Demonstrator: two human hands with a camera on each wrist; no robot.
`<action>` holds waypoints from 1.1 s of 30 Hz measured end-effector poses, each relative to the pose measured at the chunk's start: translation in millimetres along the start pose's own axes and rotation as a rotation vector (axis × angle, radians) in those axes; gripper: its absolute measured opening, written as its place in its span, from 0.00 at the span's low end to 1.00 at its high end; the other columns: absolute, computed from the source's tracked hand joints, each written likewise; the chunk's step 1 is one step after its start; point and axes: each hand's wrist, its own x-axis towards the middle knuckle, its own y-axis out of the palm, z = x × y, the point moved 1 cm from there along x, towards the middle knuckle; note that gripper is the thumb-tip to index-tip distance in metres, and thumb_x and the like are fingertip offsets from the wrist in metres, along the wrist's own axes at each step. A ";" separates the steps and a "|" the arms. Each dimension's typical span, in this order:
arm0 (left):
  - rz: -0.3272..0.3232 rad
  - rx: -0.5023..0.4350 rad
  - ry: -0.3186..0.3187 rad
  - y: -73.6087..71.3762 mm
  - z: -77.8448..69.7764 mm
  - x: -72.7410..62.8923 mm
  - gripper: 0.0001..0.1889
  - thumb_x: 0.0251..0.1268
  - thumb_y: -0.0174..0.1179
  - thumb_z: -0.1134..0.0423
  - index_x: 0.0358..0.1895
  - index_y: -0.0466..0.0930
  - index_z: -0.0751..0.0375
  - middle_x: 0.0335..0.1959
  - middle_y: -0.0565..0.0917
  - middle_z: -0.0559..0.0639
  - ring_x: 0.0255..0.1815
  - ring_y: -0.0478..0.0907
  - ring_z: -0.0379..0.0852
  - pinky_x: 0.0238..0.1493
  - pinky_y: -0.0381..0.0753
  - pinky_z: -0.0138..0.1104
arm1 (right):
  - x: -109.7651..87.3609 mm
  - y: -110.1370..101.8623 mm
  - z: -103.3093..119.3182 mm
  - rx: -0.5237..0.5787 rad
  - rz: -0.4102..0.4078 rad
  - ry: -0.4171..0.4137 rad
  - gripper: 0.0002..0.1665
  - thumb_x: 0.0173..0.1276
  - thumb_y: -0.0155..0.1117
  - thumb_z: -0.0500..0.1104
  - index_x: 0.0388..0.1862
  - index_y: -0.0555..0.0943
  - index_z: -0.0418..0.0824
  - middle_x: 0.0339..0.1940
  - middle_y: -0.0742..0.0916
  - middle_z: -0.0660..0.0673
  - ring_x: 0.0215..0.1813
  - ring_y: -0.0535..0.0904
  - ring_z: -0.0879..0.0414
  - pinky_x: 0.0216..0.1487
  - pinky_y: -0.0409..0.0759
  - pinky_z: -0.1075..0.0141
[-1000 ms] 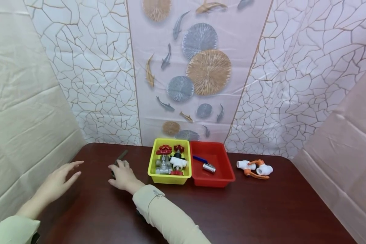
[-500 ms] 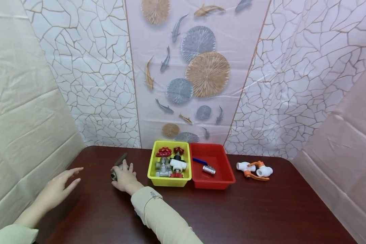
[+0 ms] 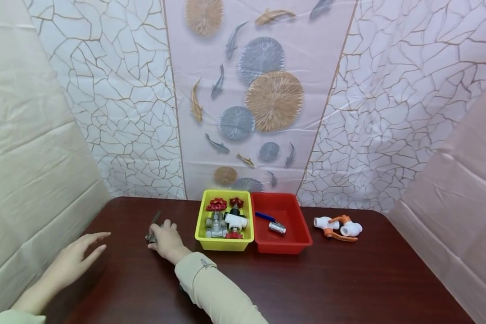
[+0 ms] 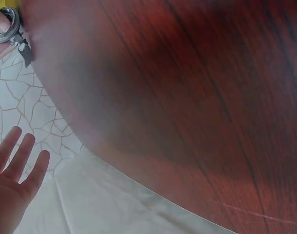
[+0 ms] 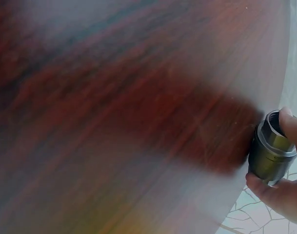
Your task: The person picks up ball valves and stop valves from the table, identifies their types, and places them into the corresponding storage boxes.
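Note:
At the left of the table, my right hand (image 3: 168, 242) grips a metal ball valve (image 5: 271, 158), thumb and fingers on its round body. One threaded open end of the valve faces up in the right wrist view. Its dark lever handle (image 3: 156, 217) sticks out past the fingers toward the back in the head view. The hand covers much of the valve there. My left hand (image 3: 70, 261) hovers farther left, holding nothing, its fingers extended and spread in the left wrist view.
A yellow bin (image 3: 224, 245) holds several valves with red handwheels. Beside it, a red bin (image 3: 283, 248) contains a blue-handled metal ball valve (image 3: 277, 227). Two white valves with orange levers (image 3: 338, 227) lie on the table (image 3: 308, 288) at the right.
My right hand has gone from reaching over the metal ball valve to gripping it. The valve's lever has shifted a little left. My left hand stays nearly where it was.

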 end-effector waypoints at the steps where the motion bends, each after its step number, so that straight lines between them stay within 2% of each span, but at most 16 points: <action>1: -0.001 -0.003 0.002 0.2 -0.4 0.8 0.15 0.59 0.63 0.65 0.50 0.78 0.60 0.46 0.83 0.56 0.48 0.72 0.28 0.45 0.68 0.38 | 0.0 -0.7 -1.4 -0.004 -0.006 -0.008 0.13 0.60 0.65 0.56 0.41 0.75 0.56 0.43 0.74 0.50 0.42 0.67 0.58 0.35 0.72 0.74; 6: -0.008 -0.019 0.025 2.2 -5.6 3.7 0.16 0.59 0.63 0.65 0.51 0.78 0.59 0.47 0.83 0.55 0.51 0.68 0.21 0.47 0.66 0.28 | -2.8 -7.8 -7.8 0.003 -0.019 -0.043 0.13 0.59 0.66 0.55 0.41 0.77 0.56 0.44 0.75 0.50 0.43 0.69 0.58 0.37 0.72 0.74; 11: -0.007 -0.051 0.030 3.8 -11.0 1.3 0.16 0.58 0.63 0.66 0.50 0.79 0.59 0.46 0.83 0.55 0.52 0.64 0.15 0.48 0.58 0.14 | -9.2 -18.1 -9.8 0.066 -0.025 -0.086 0.13 0.60 0.66 0.54 0.42 0.78 0.56 0.45 0.76 0.50 0.43 0.69 0.59 0.38 0.71 0.75; 14: -0.001 -0.058 0.021 5.1 -11.5 -0.1 0.16 0.58 0.63 0.66 0.50 0.79 0.59 0.46 0.83 0.54 0.51 0.66 0.18 0.48 0.56 0.12 | -12.1 -27.7 -8.4 0.112 -0.038 -0.127 0.13 0.61 0.66 0.54 0.43 0.78 0.55 0.46 0.76 0.51 0.44 0.69 0.60 0.39 0.70 0.75; 19: 0.015 -0.050 0.012 6.6 -12.9 0.2 0.15 0.59 0.63 0.65 0.50 0.80 0.58 0.46 0.83 0.53 0.50 0.70 0.25 0.47 0.58 0.14 | -15.5 -47.1 -11.6 0.197 -0.048 -0.176 0.14 0.61 0.66 0.54 0.44 0.78 0.55 0.47 0.77 0.51 0.46 0.70 0.61 0.43 0.71 0.74; 25: 0.029 -0.035 0.012 6.7 -21.3 1.1 0.12 0.59 0.63 0.64 0.47 0.81 0.54 0.44 0.84 0.50 0.48 0.71 0.24 0.44 0.65 0.21 | -17.6 -68.7 -22.9 0.243 -0.066 -0.231 0.16 0.61 0.66 0.53 0.46 0.78 0.53 0.48 0.78 0.48 0.49 0.73 0.59 0.46 0.72 0.73; 30: 0.014 -0.038 0.038 7.8 -29.1 5.6 0.11 0.57 0.64 0.66 0.44 0.83 0.54 0.40 0.84 0.46 0.43 0.78 0.36 0.42 0.68 0.22 | -24.0 -84.4 -33.7 0.254 -0.046 -0.240 0.16 0.62 0.65 0.53 0.48 0.78 0.53 0.50 0.78 0.48 0.50 0.73 0.58 0.47 0.72 0.71; 33: 0.001 -0.041 0.045 8.5 -34.2 8.0 0.11 0.56 0.65 0.67 0.43 0.83 0.53 0.39 0.85 0.45 0.42 0.79 0.36 0.41 0.69 0.21 | -28.3 -92.8 -40.0 0.271 -0.035 -0.252 0.17 0.63 0.65 0.53 0.49 0.78 0.52 0.50 0.78 0.48 0.49 0.73 0.58 0.46 0.73 0.72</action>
